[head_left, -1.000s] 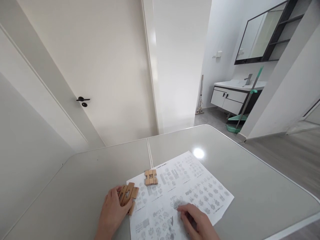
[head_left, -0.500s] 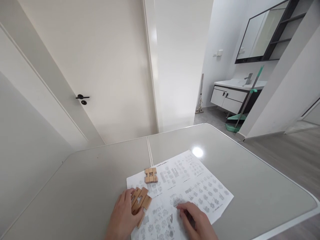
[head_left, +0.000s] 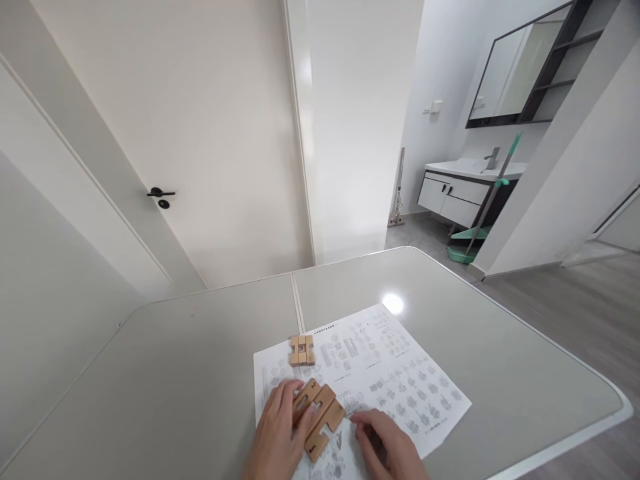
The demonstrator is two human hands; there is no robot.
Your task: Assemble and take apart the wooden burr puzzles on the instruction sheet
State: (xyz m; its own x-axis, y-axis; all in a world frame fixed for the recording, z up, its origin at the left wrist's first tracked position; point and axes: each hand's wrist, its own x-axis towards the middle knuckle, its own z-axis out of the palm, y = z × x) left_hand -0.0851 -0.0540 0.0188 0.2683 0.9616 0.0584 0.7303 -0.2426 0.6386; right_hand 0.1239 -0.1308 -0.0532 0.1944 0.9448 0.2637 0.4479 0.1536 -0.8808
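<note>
My left hand (head_left: 279,427) is closed on several flat, notched wooden puzzle pieces (head_left: 325,400) lying side by side at a slant. Dark numbers mark some of them, and one reads 2. My fingers hide their left ends. My right hand (head_left: 387,440) rests just right of these pieces, its fingers curled in and its fingertips close to the nearest piece; I see nothing in it. Beneath both hands lies a white printed sheet (head_left: 425,407) covered with small grey drawings. A small assembled block of notched wooden pieces (head_left: 302,351) sits on its upper left part.
The sheet lies on a pale glossy table (head_left: 210,360) with a light metal rim and a seam. Behind it stand a door with a black handle (head_left: 161,193) and a wall. A washbasin cabinet (head_left: 455,193) and a green dustpan (head_left: 463,253) are off to the right.
My left hand has moved right with the wooden pieces, towards my right hand, and more of their faces shows. My right hand stays nearly in place.
</note>
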